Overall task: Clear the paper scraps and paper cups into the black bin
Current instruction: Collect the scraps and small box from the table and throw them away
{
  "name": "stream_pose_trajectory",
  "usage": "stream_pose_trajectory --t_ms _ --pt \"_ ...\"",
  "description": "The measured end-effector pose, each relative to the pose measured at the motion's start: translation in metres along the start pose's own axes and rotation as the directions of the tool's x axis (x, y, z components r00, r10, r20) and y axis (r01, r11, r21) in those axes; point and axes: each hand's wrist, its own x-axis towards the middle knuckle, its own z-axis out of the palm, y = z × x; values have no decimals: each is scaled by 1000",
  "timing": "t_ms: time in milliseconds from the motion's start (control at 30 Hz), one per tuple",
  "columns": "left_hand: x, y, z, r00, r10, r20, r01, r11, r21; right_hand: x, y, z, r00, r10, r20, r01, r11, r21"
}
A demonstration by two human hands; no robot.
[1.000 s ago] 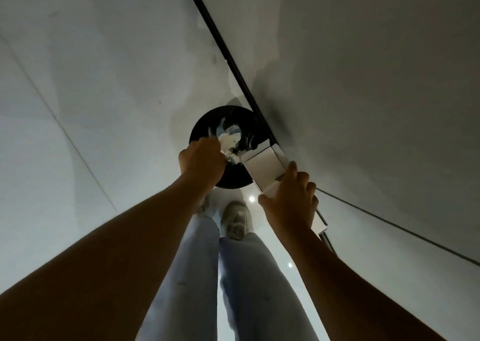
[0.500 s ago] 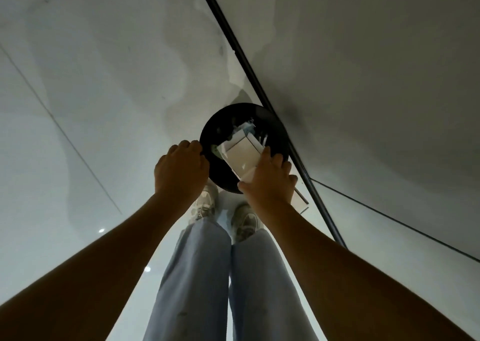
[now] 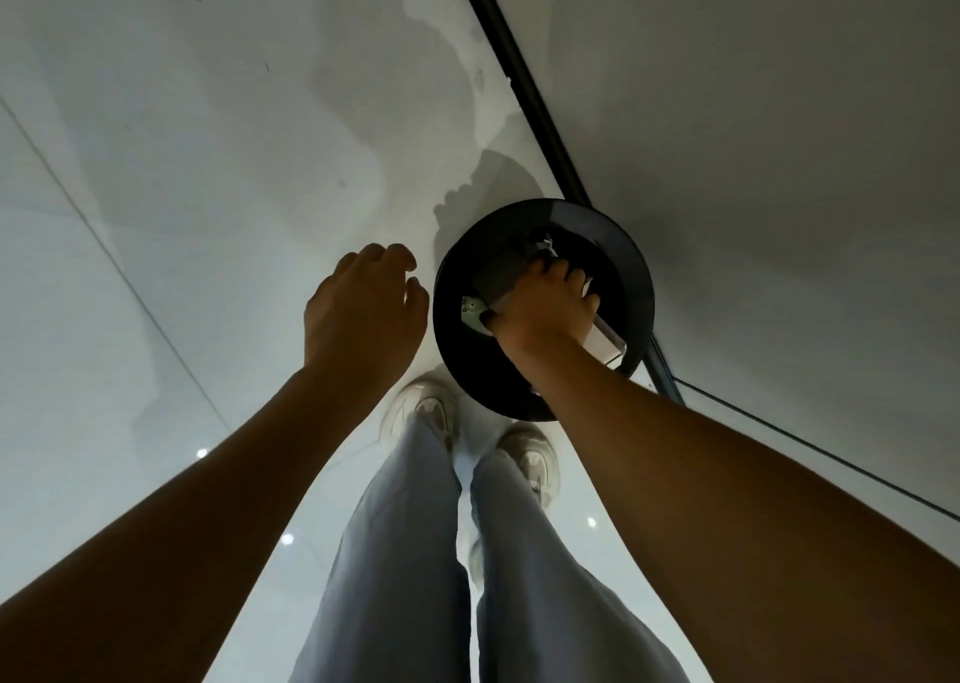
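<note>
Seemingly midway, right hand (image 3: 543, 308) grips paper scraps (image 3: 605, 342) inside the black bin (image 3: 631, 271); left hand (image 3: 361, 310) hangs relaxed, empty, beside its rim.

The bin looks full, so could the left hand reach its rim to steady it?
Probably yes: the left hand hovers open just beside the round black bin, with only bare floor between; the right hand is inside.

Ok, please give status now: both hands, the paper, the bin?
Left hand open, beside black bin, holding nothing. Right hand inside bin mouth, gripping folded paper. Nothing blocking.
</note>
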Motion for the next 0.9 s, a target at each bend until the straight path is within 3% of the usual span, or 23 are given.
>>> stream_pose_trajectory --t_ms 400,900 --pt "-40 43 -31 991 67 118 -67 998 3 -85 42 -13 994 -105 -27 104 995 -7" --pt "-46 14 -39 995 64 81 -70 995 71 -83 36 -2 996 -84 39 87 994 -69"
